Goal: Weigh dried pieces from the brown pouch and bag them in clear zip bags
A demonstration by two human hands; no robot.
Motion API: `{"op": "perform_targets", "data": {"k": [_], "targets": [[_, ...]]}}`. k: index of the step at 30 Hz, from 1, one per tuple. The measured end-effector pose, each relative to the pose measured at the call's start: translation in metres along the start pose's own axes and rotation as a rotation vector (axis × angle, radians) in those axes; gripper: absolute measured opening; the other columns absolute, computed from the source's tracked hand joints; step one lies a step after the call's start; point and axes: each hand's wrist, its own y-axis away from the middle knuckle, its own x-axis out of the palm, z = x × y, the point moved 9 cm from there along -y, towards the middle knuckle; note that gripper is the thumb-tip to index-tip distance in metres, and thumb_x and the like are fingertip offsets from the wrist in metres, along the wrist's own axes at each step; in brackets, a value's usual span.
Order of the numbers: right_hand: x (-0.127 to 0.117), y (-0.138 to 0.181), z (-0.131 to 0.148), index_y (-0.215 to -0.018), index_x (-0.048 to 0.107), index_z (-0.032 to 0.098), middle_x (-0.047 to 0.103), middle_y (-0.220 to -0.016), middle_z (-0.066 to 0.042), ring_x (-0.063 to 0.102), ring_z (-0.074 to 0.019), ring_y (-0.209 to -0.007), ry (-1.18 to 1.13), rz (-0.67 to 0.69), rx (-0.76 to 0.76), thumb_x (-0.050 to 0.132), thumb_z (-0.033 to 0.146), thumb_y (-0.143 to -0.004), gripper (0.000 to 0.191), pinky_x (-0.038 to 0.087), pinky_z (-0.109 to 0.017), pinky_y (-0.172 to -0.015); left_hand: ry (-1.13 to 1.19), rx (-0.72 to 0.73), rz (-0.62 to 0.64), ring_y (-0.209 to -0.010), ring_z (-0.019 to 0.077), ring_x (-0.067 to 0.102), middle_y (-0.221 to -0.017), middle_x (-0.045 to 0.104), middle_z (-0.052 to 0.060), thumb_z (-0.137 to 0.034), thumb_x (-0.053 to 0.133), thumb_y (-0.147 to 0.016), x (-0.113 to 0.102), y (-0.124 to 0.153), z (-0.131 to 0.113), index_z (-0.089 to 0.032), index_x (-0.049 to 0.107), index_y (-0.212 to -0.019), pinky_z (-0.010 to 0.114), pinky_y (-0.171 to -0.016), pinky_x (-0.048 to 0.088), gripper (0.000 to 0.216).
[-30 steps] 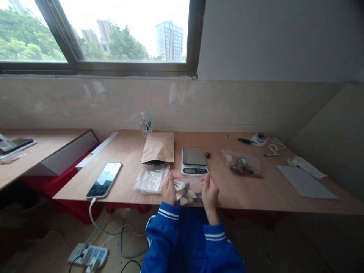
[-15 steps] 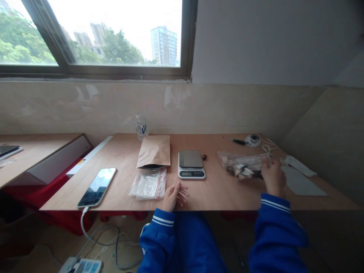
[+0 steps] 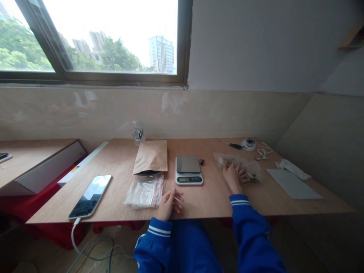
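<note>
My right hand (image 3: 234, 176) lies with fingers stretched out on clear zip bags (image 3: 252, 167) filled with small brown and dark pieces, right of a digital kitchen scale (image 3: 189, 170). My left hand (image 3: 170, 202) rests at the table's front edge with fingers loosely apart and nothing in it. Just left of that hand sits a stack of empty clear zip bags with red seals (image 3: 145, 191). A brown kraft envelope (image 3: 150, 157) lies behind that stack, its open mouth facing me.
A phone (image 3: 90, 195) on a white cable lies at the front left. A water bottle (image 3: 137, 132) stands at the back; a screwdriver (image 3: 230, 145) and tape roll (image 3: 249, 143) at the back right. A grey sheet (image 3: 292, 184) and white cloth (image 3: 292, 168) lie far right.
My right hand carried the filled bag from in front of me to the right, set it by the other filled bag, and now lies on them. The left hand let go and stays at the edge.
</note>
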Motion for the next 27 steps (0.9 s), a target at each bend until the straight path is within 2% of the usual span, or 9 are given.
{"op": "perform_targets", "data": {"k": [1,4,6,10,14,20,23,25,27], "targets": [[0.004,-0.003,0.017,-0.136,0.042,0.007,0.025,-0.147,-0.024,0.015,-0.044,-0.136,-0.022,0.019,-0.106,0.038,0.029,-0.089,0.052,0.016,-0.065,-0.102,-0.011,0.005,-0.007,-0.042,0.0104,0.055,-0.063,0.062,0.004,-0.069,0.06,-0.064,0.0,0.0,0.001,-0.01,0.063,-0.079,0.018,-0.033,0.04,0.061],[0.031,0.013,0.08,-0.137,0.042,0.019,0.029,-0.15,-0.012,0.02,-0.0304,-0.139,-0.141,0.205,-0.6,0.039,0.012,-0.082,0.056,0.019,-0.054,-0.109,-0.084,0.02,-0.019,-0.044,0.0093,0.054,-0.063,0.061,0.004,-0.07,0.057,-0.065,0.002,-0.001,0.006,-0.01,0.064,-0.078,0.018,-0.034,0.04,0.062],[0.049,0.029,0.103,-0.133,0.047,0.019,0.039,-0.144,-0.012,0.031,-0.0241,-0.135,-0.24,0.327,-0.762,0.038,0.006,-0.079,0.057,0.026,-0.045,-0.109,-0.142,0.029,-0.004,-0.046,0.009,0.053,-0.063,0.061,0.005,-0.071,0.055,-0.066,0.004,-0.002,0.009,-0.01,0.065,-0.077,0.017,-0.035,0.039,0.063],[0.061,0.03,0.105,-0.113,0.061,0.012,0.059,-0.12,-0.016,0.055,-0.0223,-0.112,-0.345,0.321,-0.734,0.037,0.009,-0.082,0.039,0.042,-0.038,-0.097,-0.183,0.037,0.005,-0.046,0.0086,0.052,-0.063,0.06,0.005,-0.074,0.051,-0.067,0.005,-0.002,0.012,-0.01,0.066,-0.078,0.017,-0.035,0.039,0.067],[0.044,0.021,0.101,-0.095,0.065,0.015,0.066,-0.097,-0.011,0.061,-0.0213,-0.092,-0.38,0.265,-0.718,0.043,0.012,-0.083,0.026,0.047,-0.036,-0.085,-0.179,0.033,-0.015,-0.046,0.0094,0.052,-0.063,0.06,0.004,-0.075,0.051,-0.066,0.002,-0.003,0.012,-0.01,0.064,-0.076,0.018,-0.034,0.039,0.067],[-0.006,0.023,0.139,-0.102,0.065,0.02,0.068,-0.105,-0.007,0.059,-0.0199,-0.098,-0.579,0.142,-0.78,0.047,0.022,-0.087,0.023,0.045,-0.035,-0.088,-0.209,0.031,-0.021,-0.046,0.01,0.053,-0.063,0.06,0.005,-0.074,0.049,-0.068,0.001,-0.007,0.016,-0.012,0.06,-0.07,0.018,-0.035,0.04,0.063],[-0.002,0.041,0.154,-0.096,0.069,0.021,0.069,-0.102,-0.007,0.058,-0.0216,-0.101,-0.584,0.229,-0.852,0.05,0.021,-0.086,0.021,0.044,-0.038,-0.09,-0.225,0.025,0.002,-0.048,0.0109,0.053,-0.065,0.06,0.005,-0.075,0.047,-0.068,0.003,-0.004,0.013,-0.013,0.059,-0.07,0.02,-0.036,0.041,0.064],[0.003,0.05,0.149,-0.096,0.07,0.021,0.068,-0.105,-0.008,0.057,-0.0224,-0.105,-0.598,0.244,-0.839,0.05,0.022,-0.087,0.022,0.043,-0.041,-0.092,-0.284,0.039,0.048,-0.053,0.0133,0.056,-0.068,0.061,0.006,-0.072,0.045,-0.072,0.006,0.002,0.005,-0.014,0.059,-0.072,0.02,-0.037,0.041,0.06],[0.0,0.056,0.136,-0.101,0.069,0.022,0.065,-0.112,-0.009,0.056,-0.022,-0.109,-0.653,0.199,-0.801,0.047,0.024,-0.089,0.025,0.043,-0.041,-0.094,-0.43,0.106,0.09,-0.061,0.0164,0.06,-0.072,0.063,0.007,-0.063,0.044,-0.079,0.008,0.01,-0.012,-0.016,0.061,-0.074,0.021,-0.039,0.042,0.05]]}}
